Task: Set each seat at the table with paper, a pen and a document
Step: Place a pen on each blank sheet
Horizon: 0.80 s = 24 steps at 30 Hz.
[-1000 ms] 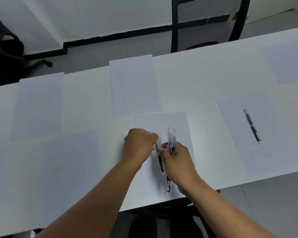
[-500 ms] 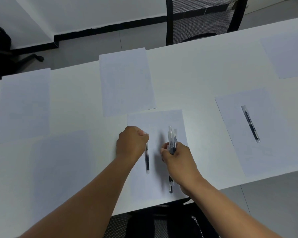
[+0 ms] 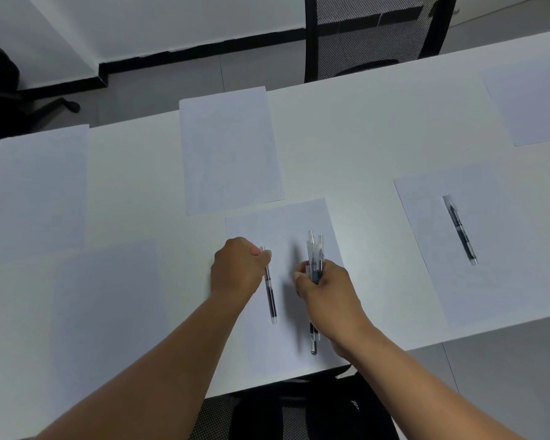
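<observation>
Pen (image 3: 270, 290) – slim clear barrel | sheet (image 3: 283, 328) – flat, matte white

sheets of paper (image 3: 232, 147): six on the table (image 3: 378, 128) | pens: one lying on a sheet (image 3: 460, 230), one in the left hand (image 3: 270, 289), a bunch (image 3: 314, 255) uncountable | chairs (image 3: 369, 36): three

Room was pretty plain: white wall (image 3: 172, 23) with a black baseboard (image 3: 204, 50) along the bottom, pale grey tiled floor (image 3: 159, 87). A black mesh-back office chair (image 3: 369, 36) sat across the long white surface (image 3: 378, 122) (another dark chair (image 3: 0, 90) was off in the left corner). Light was flat and soft.
</observation>
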Motion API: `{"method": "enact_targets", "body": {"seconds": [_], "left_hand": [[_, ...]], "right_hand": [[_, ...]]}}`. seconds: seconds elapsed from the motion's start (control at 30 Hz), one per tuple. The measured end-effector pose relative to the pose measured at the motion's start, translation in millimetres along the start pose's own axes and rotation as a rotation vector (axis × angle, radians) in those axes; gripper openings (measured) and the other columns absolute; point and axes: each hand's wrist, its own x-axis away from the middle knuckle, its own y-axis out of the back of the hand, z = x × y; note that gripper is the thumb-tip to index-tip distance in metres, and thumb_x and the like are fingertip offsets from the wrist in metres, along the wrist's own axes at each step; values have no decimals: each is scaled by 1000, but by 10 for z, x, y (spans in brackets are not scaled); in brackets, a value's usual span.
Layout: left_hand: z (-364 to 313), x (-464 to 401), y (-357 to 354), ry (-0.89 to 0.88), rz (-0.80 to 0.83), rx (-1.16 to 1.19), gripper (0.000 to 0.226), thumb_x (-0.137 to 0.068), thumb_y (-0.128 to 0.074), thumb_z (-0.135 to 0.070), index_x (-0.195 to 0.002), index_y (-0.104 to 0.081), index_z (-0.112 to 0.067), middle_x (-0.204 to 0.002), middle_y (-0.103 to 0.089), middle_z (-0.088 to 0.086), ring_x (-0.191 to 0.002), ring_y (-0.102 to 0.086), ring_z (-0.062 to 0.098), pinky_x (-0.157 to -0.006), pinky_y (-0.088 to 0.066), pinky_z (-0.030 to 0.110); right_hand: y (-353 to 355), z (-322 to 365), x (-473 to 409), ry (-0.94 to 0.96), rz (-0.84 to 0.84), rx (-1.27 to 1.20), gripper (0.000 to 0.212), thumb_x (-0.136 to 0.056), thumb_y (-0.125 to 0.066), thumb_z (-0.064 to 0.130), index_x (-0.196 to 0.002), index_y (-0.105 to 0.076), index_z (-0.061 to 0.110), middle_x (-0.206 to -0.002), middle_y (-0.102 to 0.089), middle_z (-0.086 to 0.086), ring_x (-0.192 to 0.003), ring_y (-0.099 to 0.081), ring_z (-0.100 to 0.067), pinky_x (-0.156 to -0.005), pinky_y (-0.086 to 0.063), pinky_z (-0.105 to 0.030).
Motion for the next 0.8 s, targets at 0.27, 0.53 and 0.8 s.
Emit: {"method": "enact_targets", "body": {"seconds": [0.27, 0.53, 0.8], "left_hand": [[-59, 39, 46, 33, -10, 27, 38, -90, -81, -37, -76, -69, -5, -78, -80, 11, -83, -79, 34, -84, -64, 49], [-100, 169, 162, 62, -27, 28, 41, -93, -79, -38, -85, -71, 2, -79, -79, 17, -87, -77, 38, -85, -64, 48], [-290, 471, 517, 44, -68, 85, 33, -92, -76, -27, -81, -74, 4, -70, -79, 7, -81, -81, 33, -77, -64, 45]], "right_hand": [[22, 59, 40, -1, 17, -6, 21, -98, -57, 19, -79, -55, 13, -64, -47, 5, -53, -38, -12, -57, -36, -30], [42, 139, 110, -16, -3, -25, 12, -99, -60, 21, -90, -66, 15, -67, -58, 11, -67, -65, -20, -72, -61, -45], [92, 428, 343, -25, 34, -30, 13, -100, -61, 22, -104, -65, 10, -71, -50, 2, -63, -50, -22, -60, -43, -33]]}}
